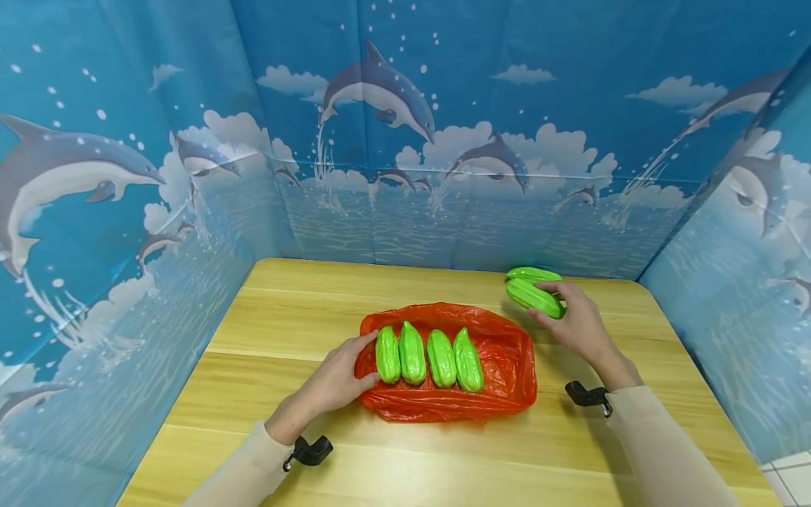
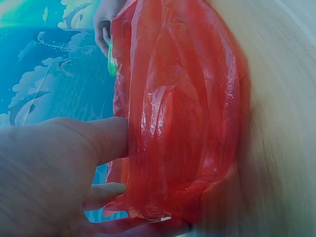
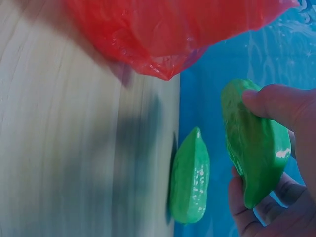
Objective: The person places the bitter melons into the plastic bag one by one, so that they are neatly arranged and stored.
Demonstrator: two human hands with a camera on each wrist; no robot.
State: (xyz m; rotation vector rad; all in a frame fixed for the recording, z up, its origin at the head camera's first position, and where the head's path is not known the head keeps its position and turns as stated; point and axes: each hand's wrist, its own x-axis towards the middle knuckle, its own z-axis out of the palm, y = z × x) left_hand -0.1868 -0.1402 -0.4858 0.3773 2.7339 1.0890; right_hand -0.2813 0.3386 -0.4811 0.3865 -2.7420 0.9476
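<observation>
A red plastic bag (image 1: 507,380), spread wide like a shallow tray, lies mid-table with several green bitter melons (image 1: 412,353) side by side in it. My left hand (image 1: 332,373) is at the bag's left end, thumb and fingers spread and touching its rim. In the left wrist view the thumb (image 2: 111,138) lies against the red film, and some fingers show through it lower down. My right hand (image 1: 579,324) pinches another bitter melon (image 3: 254,143) between thumb and fingers, right of the bag. A further bitter melon (image 3: 190,180) lies on the table just behind the held one.
The wooden table (image 1: 285,296) meets a blue dolphin-print curtain (image 1: 443,211) along its back and sides. Black wrist devices (image 1: 310,451) hang under both forearms. White floor tiles (image 1: 792,472) show at the lower right.
</observation>
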